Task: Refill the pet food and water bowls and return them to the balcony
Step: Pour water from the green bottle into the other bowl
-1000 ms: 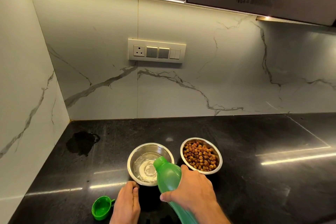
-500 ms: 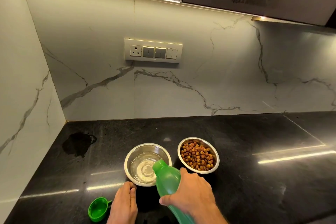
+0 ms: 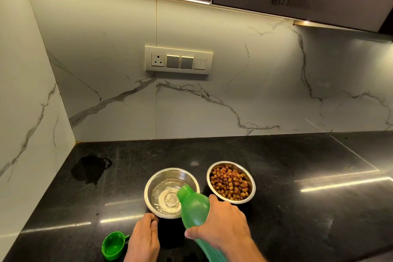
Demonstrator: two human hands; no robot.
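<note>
Two steel bowls stand side by side on the black countertop (image 3: 297,208). The left bowl (image 3: 153,185) holds a little water. The right bowl (image 3: 252,181) is full of brown kibble. My right hand (image 3: 223,227) grips a green plastic bottle (image 3: 194,208), tilted with its open mouth over the water bowl. My left hand (image 3: 144,240) rests on the counter with its fingertips against the near side of the water bowl. The bottle's green cap (image 3: 112,245) lies open side up to the left of that hand.
A dark wet patch (image 3: 90,168) marks the counter near the left corner. Marble-look walls close the back and left sides. A switch plate with a socket (image 3: 178,59) sits on the back wall. Dark cabinets hang overhead.
The view has drifted slightly. The bottle stays tilted over the water bowl, its mouth a touch lower, and water spreads in the bowl. My left hand has not moved.
</note>
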